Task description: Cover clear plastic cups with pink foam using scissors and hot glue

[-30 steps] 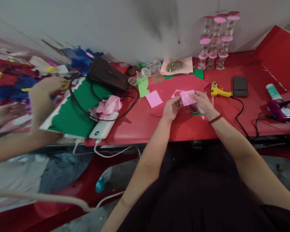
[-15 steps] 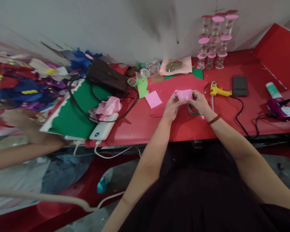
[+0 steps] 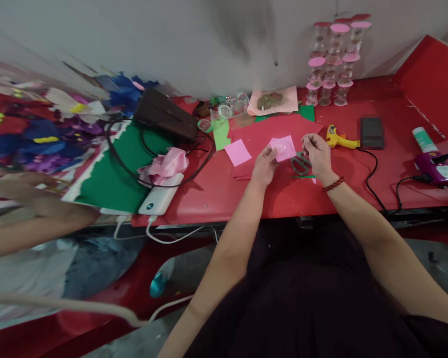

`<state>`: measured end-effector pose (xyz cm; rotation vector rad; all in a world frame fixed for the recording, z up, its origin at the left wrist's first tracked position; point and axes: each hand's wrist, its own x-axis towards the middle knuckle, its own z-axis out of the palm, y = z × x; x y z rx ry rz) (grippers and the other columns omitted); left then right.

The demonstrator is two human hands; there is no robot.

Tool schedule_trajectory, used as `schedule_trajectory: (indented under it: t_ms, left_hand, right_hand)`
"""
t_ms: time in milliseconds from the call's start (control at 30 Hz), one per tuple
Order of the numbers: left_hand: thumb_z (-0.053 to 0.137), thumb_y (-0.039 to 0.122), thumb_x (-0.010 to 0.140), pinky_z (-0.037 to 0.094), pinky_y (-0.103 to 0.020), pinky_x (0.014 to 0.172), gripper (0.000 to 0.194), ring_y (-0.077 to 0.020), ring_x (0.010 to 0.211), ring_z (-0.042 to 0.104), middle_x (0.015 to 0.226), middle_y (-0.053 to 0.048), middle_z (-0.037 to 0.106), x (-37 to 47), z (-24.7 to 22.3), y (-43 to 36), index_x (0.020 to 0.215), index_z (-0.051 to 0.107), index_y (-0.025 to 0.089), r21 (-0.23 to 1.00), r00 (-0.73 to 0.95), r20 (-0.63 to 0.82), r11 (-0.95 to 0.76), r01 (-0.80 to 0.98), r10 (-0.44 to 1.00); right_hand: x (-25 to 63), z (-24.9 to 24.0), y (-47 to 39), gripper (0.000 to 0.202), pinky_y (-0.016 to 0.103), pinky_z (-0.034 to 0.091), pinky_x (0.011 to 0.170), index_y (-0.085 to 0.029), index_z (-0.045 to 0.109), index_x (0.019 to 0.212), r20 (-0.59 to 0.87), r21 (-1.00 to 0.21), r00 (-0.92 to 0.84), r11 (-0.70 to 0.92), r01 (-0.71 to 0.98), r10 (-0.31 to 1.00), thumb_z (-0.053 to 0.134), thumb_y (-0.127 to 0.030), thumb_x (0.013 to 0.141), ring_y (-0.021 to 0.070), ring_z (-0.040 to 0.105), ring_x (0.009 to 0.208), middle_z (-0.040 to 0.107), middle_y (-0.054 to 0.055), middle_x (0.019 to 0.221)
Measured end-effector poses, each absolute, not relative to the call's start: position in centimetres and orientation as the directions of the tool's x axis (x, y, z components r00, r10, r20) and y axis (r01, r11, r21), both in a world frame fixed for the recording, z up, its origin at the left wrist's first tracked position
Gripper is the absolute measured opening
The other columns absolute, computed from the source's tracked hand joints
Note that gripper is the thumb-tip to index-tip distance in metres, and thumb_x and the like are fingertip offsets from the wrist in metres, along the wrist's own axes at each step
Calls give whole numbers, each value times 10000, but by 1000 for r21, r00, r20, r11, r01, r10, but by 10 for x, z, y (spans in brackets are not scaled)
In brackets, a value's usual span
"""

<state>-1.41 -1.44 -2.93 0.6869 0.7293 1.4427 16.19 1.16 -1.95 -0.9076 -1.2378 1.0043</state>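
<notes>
My left hand (image 3: 266, 165) grips the left edge of a pink paper square (image 3: 284, 148) with something clear on top of it, above red paper sheets (image 3: 246, 130). To the right of the square, apart from it, my right hand (image 3: 317, 153) has its fingers pressed together; what they hold, if anything, is too small to name. Scissors (image 3: 300, 164) lie on the table between the hands. A second pink square (image 3: 238, 152) rests left of my left hand. The yellow glue gun (image 3: 340, 138) lies beyond my right hand.
Stacked clear hourglass shapes with pink discs (image 3: 329, 62) stand at the back right. A white power bank (image 3: 160, 196), a green board (image 3: 112, 174) and a dark case (image 3: 166, 115) lie left. Another person's arm (image 3: 37, 209) reaches in at far left. A purple device (image 3: 438, 170) is at right.
My right hand has let go of the pink square and moved right, uncovering the scissors. My left hand still holds the square, which is now tilted.
</notes>
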Motion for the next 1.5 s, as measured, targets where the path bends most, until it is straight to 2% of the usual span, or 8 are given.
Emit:
schedule_trajectory:
  t_ms: [167,367,533,767,1100,1267,1367,1500]
  left_hand:
    - [996,432,657,581,-314,899,371,-207,991,762,941,-11,811,-15,-30,-14,853,752,232,807,-28,-52,26,-591,998]
    - [1004,388,622,569,-327,949,391,-187,962,759,947,-4,810,-14,-23,-18,900,779,230,817,2,-12,11,-576,1000]
    - [997,397,608,567,-349,997,396,-208,1041,767,944,-15,818,-12,-23,-16,895,778,233,841,-27,58,-63,-537,998]
    - [987,456,615,569,-342,957,428,-213,1047,770,929,-28,811,-14,-25,-17,903,770,225,874,-14,101,-95,-476,995]
    - [1016,467,543,587,-364,980,495,-232,1072,775,946,-32,824,-9,-26,-17,906,770,237,898,-46,104,-113,-426,994]
    - [1000,510,553,585,-357,961,508,-214,1002,770,931,-27,811,-10,-25,-17,909,757,240,881,-86,63,-96,-463,994]
    - [972,525,605,577,-339,926,474,-202,989,761,918,-14,792,-13,-25,-16,912,747,243,871,-108,63,-108,-479,992]
    - [949,520,661,562,-316,867,396,-203,1008,750,907,-10,781,-15,-27,-15,875,749,253,864,-100,73,-113,-490,992]
  right_hand:
    - [160,-22,10,463,255,386,526,-250,548,783,340,-935,-2,338,-108,940,630,-662,978,108,461,575,513,-28,681]
    - [158,-20,9,427,286,541,719,-266,655,1013,280,-954,-110,262,-148,954,812,-607,811,146,609,804,687,14,973]
    - [154,-15,4,509,355,553,890,-240,682,921,277,-957,-310,234,-169,910,874,-662,713,197,649,927,718,24,941]
    - [157,-15,6,445,288,348,622,-227,568,688,273,-961,-229,254,-111,934,822,-587,748,128,401,666,450,-36,684]
    - [156,-16,4,143,266,371,610,-213,595,658,250,-968,-176,247,-39,952,701,-295,705,106,442,630,534,-44,658]
    - [157,-16,4,128,268,451,647,-228,655,796,252,-964,-168,232,-129,953,678,-351,773,123,536,687,611,-25,756]
    - [160,-15,6,169,275,505,707,-255,651,893,259,-958,-39,252,-138,965,670,-420,861,140,608,788,653,-6,859]
    - [163,-16,10,329,283,466,611,-265,603,878,264,-957,50,268,-112,963,630,-581,966,135,533,642,555,-21,715]
